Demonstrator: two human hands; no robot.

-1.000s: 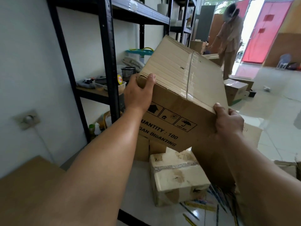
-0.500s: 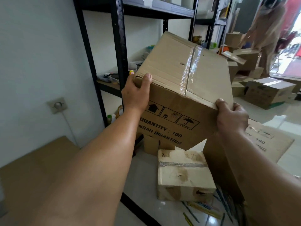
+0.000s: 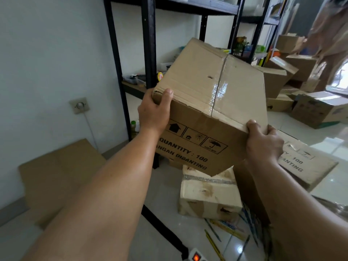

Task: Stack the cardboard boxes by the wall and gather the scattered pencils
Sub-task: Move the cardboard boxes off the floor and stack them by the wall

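Note:
I hold a taped brown cardboard box (image 3: pixel 212 102) tilted in the air, printed "QUANTITY : 100". My left hand (image 3: pixel 153 112) grips its near left corner, and my right hand (image 3: pixel 263 142) grips its near right corner. Below it on the floor sit a small pale box (image 3: pixel 207 196) and a larger brown box (image 3: pixel 308 166) with the same print. Scattered pencils (image 3: pixel 231 234) lie on the tiles in front of the small box. A flat brown box (image 3: pixel 56 172) rests by the white wall at the left.
A black metal shelf rack (image 3: pixel 148 44) stands against the wall behind the held box. More cardboard boxes (image 3: pixel 318 110) lie at the far right, where another person (image 3: pixel 331 34) stands. A power strip (image 3: pixel 196 257) with a lit switch lies on the floor near me.
The view has swung left, so the wall and the flat box show more. The held box stays in both hands, carried a little toward the wall.

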